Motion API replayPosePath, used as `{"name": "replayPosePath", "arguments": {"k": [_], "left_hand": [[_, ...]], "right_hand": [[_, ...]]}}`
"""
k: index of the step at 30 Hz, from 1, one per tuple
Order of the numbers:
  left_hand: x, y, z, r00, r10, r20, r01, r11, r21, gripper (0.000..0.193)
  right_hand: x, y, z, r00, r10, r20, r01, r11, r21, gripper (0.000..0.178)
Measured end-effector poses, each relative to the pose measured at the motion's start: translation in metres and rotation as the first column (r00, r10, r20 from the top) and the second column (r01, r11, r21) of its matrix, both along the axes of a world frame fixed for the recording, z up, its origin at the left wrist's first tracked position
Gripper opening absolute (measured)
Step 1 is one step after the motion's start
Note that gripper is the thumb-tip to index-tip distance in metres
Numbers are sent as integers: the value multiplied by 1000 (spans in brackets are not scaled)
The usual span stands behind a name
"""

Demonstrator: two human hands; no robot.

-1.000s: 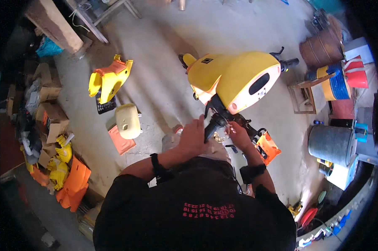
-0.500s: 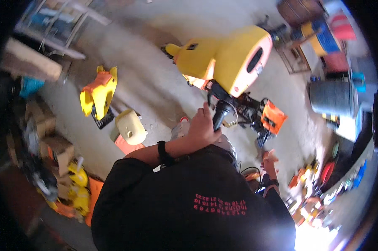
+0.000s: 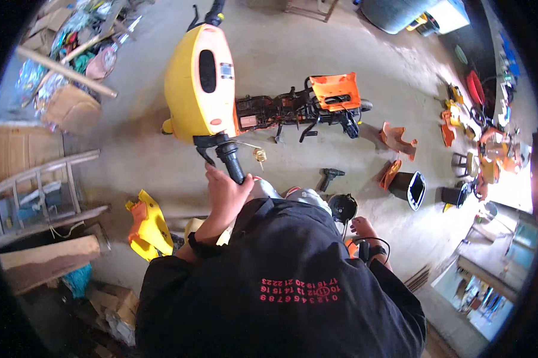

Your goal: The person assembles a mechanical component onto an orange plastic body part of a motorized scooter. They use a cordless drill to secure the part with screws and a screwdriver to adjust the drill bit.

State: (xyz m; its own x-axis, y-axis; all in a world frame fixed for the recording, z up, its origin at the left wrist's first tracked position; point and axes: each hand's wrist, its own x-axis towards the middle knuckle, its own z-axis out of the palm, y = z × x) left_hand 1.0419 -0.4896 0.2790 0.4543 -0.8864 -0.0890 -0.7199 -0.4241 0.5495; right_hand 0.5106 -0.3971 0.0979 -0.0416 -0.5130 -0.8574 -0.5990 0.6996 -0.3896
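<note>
Scooter (image 3: pixel 263 111) has yellow-and-cream front bodywork (image 3: pixel 197 107); dark frame (image 3: pixel 288 107) exposed behind.

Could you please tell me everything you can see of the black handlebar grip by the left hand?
The grip is a straight tube, rubbery-looking, with a wider inner collar. It juts from the scooter's yellow front, slanting down and rightward; a dark lever sits to its left. The left hand is at its outer end, seemingly touching it.
</note>
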Motion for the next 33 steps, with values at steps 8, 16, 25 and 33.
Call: {"name": "replayPosePath", "arguments": {"k": [8,16,25,33], "left_hand": [[-6,-6,-4,998,-3,62,0,999,49,107],[8,-1,3,996,38,79,-46,994,99,100],[10,5,0,990,70,121,-86,988,130,107],[-36,6,49,890,9,457,-107,976,187,97]], "right_hand": [[-90,89,-73,999,39,-11,-40,994,-105,30],[-56,87,-80,942,-307,135,282,943,180,27],[-59,63,-70,938,-321,128,321,947,19,29],[-72,96,-84,885,-439,157,446,895,-11,29]]}}
